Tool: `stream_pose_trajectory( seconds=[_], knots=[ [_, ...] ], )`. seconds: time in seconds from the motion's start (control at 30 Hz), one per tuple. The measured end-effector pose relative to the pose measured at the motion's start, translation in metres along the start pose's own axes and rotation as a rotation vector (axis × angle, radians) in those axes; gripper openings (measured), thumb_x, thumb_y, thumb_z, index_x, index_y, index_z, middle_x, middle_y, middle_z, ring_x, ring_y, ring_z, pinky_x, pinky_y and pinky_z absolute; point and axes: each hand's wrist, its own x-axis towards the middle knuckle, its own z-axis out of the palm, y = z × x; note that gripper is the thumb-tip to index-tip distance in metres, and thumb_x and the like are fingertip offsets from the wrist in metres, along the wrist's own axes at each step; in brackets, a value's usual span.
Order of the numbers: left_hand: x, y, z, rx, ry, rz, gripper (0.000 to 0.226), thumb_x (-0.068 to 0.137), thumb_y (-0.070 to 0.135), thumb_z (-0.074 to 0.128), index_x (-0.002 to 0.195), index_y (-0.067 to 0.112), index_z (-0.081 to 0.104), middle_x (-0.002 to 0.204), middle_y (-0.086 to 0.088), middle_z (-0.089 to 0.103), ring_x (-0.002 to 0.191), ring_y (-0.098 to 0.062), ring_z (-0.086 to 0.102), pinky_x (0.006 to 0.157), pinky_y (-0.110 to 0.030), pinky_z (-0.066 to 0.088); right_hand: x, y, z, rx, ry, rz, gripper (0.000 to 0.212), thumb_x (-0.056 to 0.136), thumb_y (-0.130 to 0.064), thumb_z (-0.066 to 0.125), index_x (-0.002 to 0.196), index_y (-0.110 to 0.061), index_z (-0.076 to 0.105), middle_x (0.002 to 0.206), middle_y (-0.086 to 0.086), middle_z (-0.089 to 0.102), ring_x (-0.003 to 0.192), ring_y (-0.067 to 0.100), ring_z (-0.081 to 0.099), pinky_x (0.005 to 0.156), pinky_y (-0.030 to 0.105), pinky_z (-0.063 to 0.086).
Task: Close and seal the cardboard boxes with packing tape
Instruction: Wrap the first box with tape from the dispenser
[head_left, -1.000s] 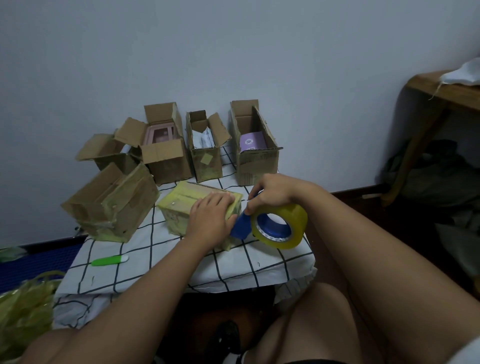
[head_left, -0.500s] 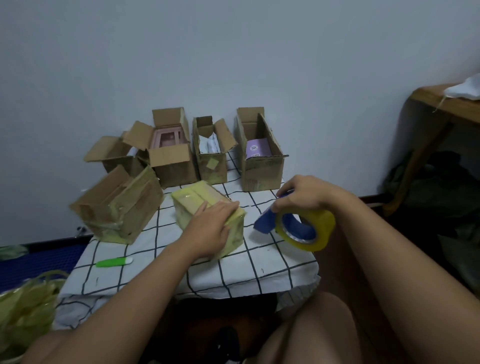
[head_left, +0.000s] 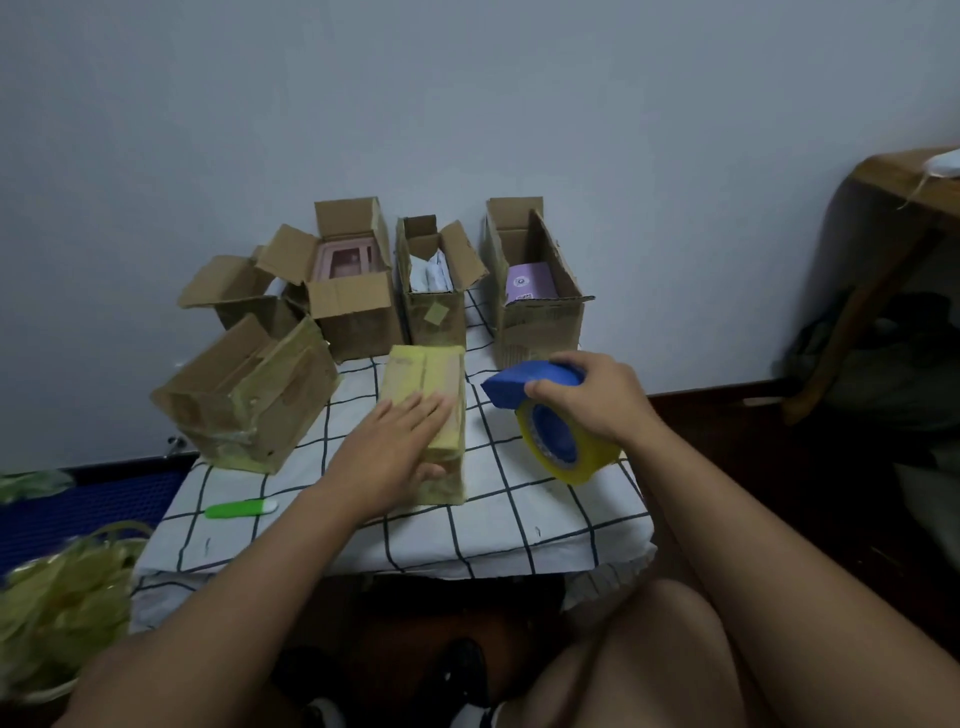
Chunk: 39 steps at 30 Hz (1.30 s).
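Note:
A small closed box (head_left: 426, 379), wrapped in yellowish tape, lies in the middle of the checked cloth. My left hand (head_left: 400, 447) rests flat on its near end with straight fingers. My right hand (head_left: 592, 400) grips a yellow tape roll in a blue dispenser (head_left: 550, 431), held just right of the box and apart from it. A larger taped box (head_left: 249, 400) lies on its side at the left. Behind stand several open boxes: one with a pink item (head_left: 353, 306), one with white packets (head_left: 436, 291), one with a purple item (head_left: 535, 291), and one at the far left (head_left: 234, 291).
A green and white cutter (head_left: 241, 508) lies on the checked cloth (head_left: 545, 525) near the front left. Crumpled yellow tape scraps (head_left: 57, 603) sit low at the left. A wooden table (head_left: 904, 197) stands at the right against the wall.
My right hand has carried the tape roll to the right, away from the box. The small box has turned lengthwise under my left hand, whose fingers now lie flat.

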Motion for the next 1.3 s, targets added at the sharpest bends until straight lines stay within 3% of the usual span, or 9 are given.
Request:
stream_pose_trajectory(
  seconds=[0.07,0.17,0.43,0.57,0.73,1.0,1.3],
  knots=[
    [-0.006,-0.003,-0.003,-0.033,-0.009,-0.005,0.087,0.093,0.062,0.04,0.157,0.021,-0.001,0.165,0.0,-0.003,0.151,-0.019,-0.002,0.121,-0.035,0.002,0.005,0.005,0.016,0.044,0.049,0.017,0.061,0.081,-0.052,0.072,0.134,-0.025,0.059,0.126,-0.002,0.062,0.108,0.016,0.058,0.092,0.032,0.051],
    [-0.009,-0.005,-0.008,-0.167,-0.028,-0.07,0.085,0.097,0.052,0.046,0.157,0.016,-0.003,0.165,-0.005,0.001,0.151,-0.02,0.006,0.119,-0.033,0.012,0.011,0.008,0.036,0.092,0.096,0.027,0.065,0.08,-0.052,0.072,0.136,-0.024,0.057,0.13,0.0,0.061,0.112,0.017,0.057,0.092,0.03,0.048],
    [-0.007,-0.012,-0.008,-0.101,-0.043,0.031,0.071,0.102,0.049,0.032,0.157,0.014,0.003,0.164,-0.003,-0.003,0.151,-0.014,-0.001,0.119,-0.027,0.002,0.012,0.018,0.064,0.08,0.193,0.041,0.06,0.084,-0.052,0.069,0.136,-0.026,0.056,0.127,0.0,0.062,0.11,0.018,0.057,0.09,0.036,0.051],
    [-0.004,-0.014,-0.006,-0.09,-0.002,0.059,0.065,0.103,0.044,0.036,0.157,0.018,0.01,0.165,0.0,0.004,0.151,-0.013,0.003,0.119,-0.027,0.008,0.011,0.019,0.068,0.045,0.221,0.045,0.061,0.085,-0.053,0.066,0.138,-0.027,0.054,0.128,0.0,0.061,0.112,0.02,0.056,0.09,0.039,0.052],
    [-0.007,-0.017,0.004,-0.044,0.014,0.106,0.074,0.1,0.042,0.046,0.157,0.023,0.002,0.164,0.002,-0.001,0.151,-0.014,-0.002,0.12,-0.032,-0.001,0.009,0.021,0.071,0.036,0.252,0.05,0.061,0.086,-0.054,0.065,0.139,-0.026,0.053,0.13,0.002,0.061,0.115,0.022,0.056,0.089,0.037,0.05],
    [-0.009,-0.02,0.009,-0.012,0.079,0.057,0.09,0.091,0.045,0.062,0.157,0.026,0.005,0.165,0.004,0.005,0.151,-0.016,0.007,0.12,-0.032,0.007,0.007,0.02,0.073,0.024,0.269,0.056,0.061,0.087,-0.053,0.065,0.139,-0.025,0.053,0.13,0.004,0.06,0.116,0.023,0.055,0.091,0.038,0.049],
    [-0.006,-0.01,0.017,0.019,0.136,-0.024,0.087,0.09,0.058,0.056,0.156,0.028,0.009,0.164,0.005,0.009,0.15,-0.014,0.01,0.12,-0.034,0.01,0.009,0.021,0.075,-0.006,0.263,0.071,0.063,0.087,-0.057,0.062,0.14,-0.026,0.051,0.13,0.004,0.06,0.116,0.023,0.055,0.091,0.043,0.053]
  ],
)
